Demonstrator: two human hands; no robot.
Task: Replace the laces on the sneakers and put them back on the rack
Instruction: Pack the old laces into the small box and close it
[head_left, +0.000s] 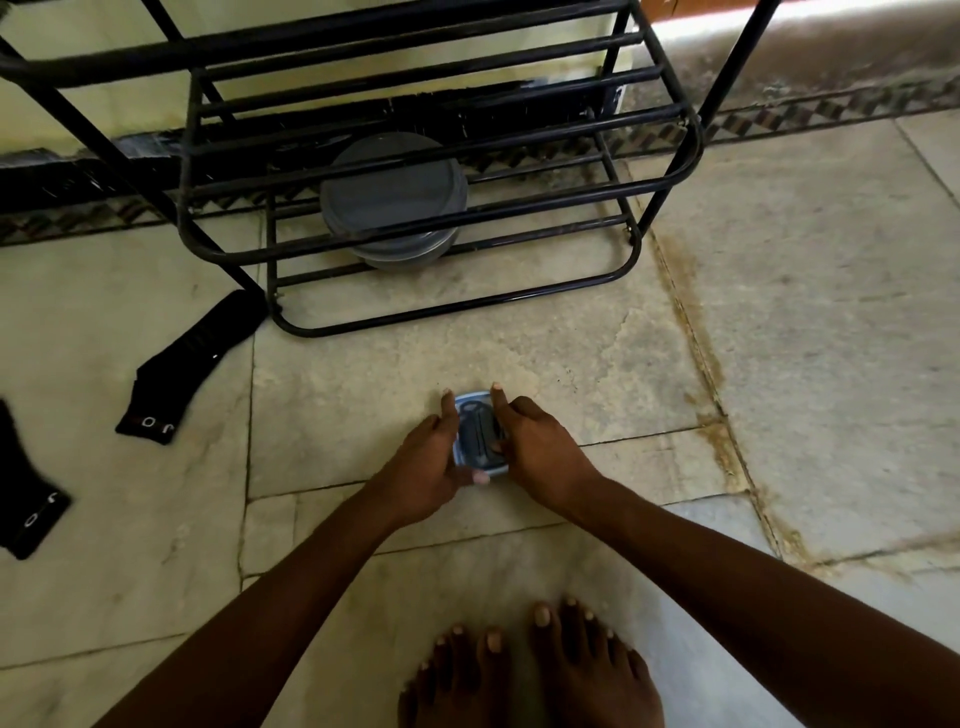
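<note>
A small blue packet (474, 434) with something dark inside, possibly laces, lies on the stone floor in front of me. My left hand (428, 462) holds its left side, forefinger along the edge and thumb at the near corner. My right hand (540, 449) holds the right side, forefinger pointing forward and thumb pressed on the packet's top. The black metal shoe rack (519, 299) stands just beyond, against the wall. I see no sneakers in view.
A stack of grey round lids or plates (395, 197) sits on the rack's lower bars. Two black socks (192, 364) (23, 499) lie on the floor at the left. My bare feet (530, 670) are at the bottom edge. Stone floor tiles (805, 338) stretch to the right.
</note>
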